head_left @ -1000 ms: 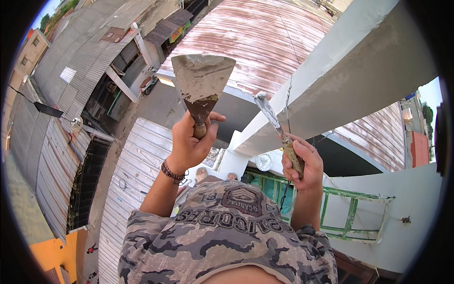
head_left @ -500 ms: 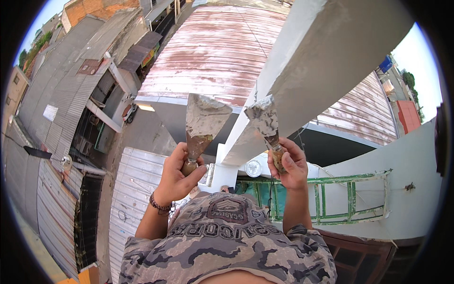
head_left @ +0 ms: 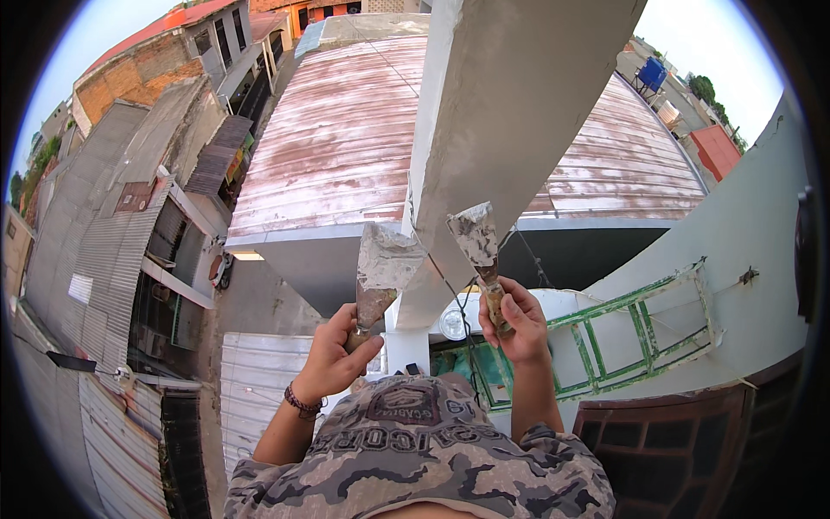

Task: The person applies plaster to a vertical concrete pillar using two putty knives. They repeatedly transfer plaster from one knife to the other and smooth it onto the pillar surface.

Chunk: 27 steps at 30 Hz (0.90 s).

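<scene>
My left hand is closed round the short handle of a wide putty knife, its broad blade pointing up and smeared with grey-white filler. A narrower putty knife stands upright in my right hand, with patchy filler on its blade and a worn handle between thumb and fingers. Both blades are held apart from each other, in front of a grey plastered pillar. Whether either blade touches the pillar I cannot tell.
Dark wires hang between the two knives. A green-and-white ladder lies to the right, beside a white wall. Below the pillar is a round clear container. A rusty corrugated roof spreads beyond, and a street runs far below at left.
The view has shifted, so the pillar appears further left and more upright. Both putty knives now sit lower in view, the right one tilted more to the left. Both stay in my hands.
</scene>
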### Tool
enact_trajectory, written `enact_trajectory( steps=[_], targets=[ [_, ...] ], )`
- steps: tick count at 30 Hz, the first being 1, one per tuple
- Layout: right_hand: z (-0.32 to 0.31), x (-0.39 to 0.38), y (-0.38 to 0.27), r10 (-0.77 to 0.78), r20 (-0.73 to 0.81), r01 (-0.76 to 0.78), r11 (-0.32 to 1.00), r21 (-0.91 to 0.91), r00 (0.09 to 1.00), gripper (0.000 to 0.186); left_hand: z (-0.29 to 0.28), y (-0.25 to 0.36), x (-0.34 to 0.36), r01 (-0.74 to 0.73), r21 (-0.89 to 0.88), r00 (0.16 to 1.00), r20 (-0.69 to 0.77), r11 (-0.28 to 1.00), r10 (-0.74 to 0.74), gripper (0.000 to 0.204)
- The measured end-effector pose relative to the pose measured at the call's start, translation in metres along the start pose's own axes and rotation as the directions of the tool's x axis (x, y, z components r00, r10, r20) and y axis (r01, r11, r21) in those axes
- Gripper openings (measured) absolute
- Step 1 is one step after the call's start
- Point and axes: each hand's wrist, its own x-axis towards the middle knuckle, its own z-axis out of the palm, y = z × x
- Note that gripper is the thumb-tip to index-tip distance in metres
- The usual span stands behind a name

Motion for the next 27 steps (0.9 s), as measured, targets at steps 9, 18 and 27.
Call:
enact_trajectory(
  steps=[9,18,27],
  targets=[
    [-0.004,-0.004,-0.003,0.031,-0.109,-0.02,0.994,0.105,0.994,0.039,0.005,-0.004,0.007,0.06,0.038,0.998,0.023,0.997,-0.06,0.036],
    [0.011,0.012,-0.012,-0.046,-0.13,0.044,0.999,-0.022,0.99,0.041,0.003,-0.013,0.008,0.065,0.027,0.997,0.035,0.998,-0.066,0.035],
    [0.047,0.045,-0.045,-0.262,-0.122,0.214,0.926,-0.311,0.957,0.044,-0.003,-0.015,0.004,0.123,-0.045,0.992,0.002,0.991,-0.123,0.034]
  ],
)
